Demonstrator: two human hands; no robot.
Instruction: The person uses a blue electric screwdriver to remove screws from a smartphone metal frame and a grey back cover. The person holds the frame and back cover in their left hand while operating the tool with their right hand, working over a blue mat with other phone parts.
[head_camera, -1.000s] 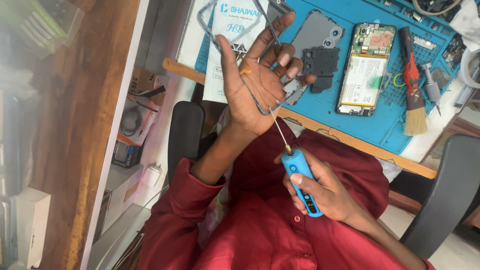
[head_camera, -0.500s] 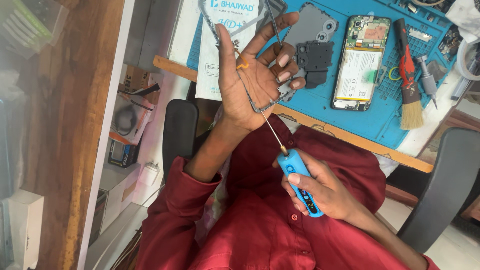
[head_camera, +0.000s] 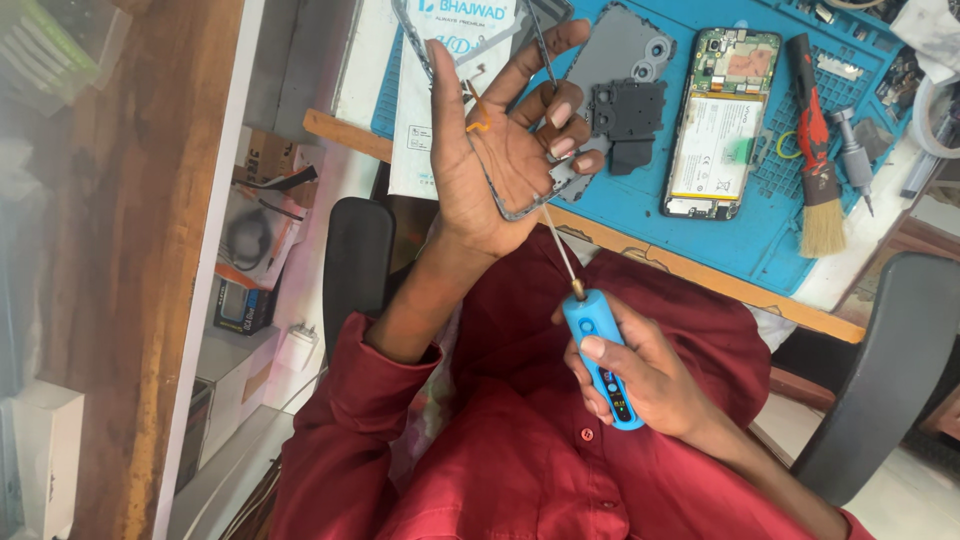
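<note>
L hand (head_camera: 500, 165) raised over the near edge of the blue mat (head_camera: 760, 235), fingers curled round a thin grey phone frame (head_camera: 520, 205). R hand (head_camera: 640, 375) closed on a blue electric screwdriver (head_camera: 600, 355), its bit touching the frame's lower edge. On the mat: opened phone (head_camera: 715, 125), grey back cover (head_camera: 610, 55), red-handled brush (head_camera: 815, 160) toward the right side.

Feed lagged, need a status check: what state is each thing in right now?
Phone frame: bare, held up in left hand.
Blue electric screwdriver: gripped by right hand, tip at frame.
Phone: opened, battery exposed.
Brush: lying on mat.
</note>
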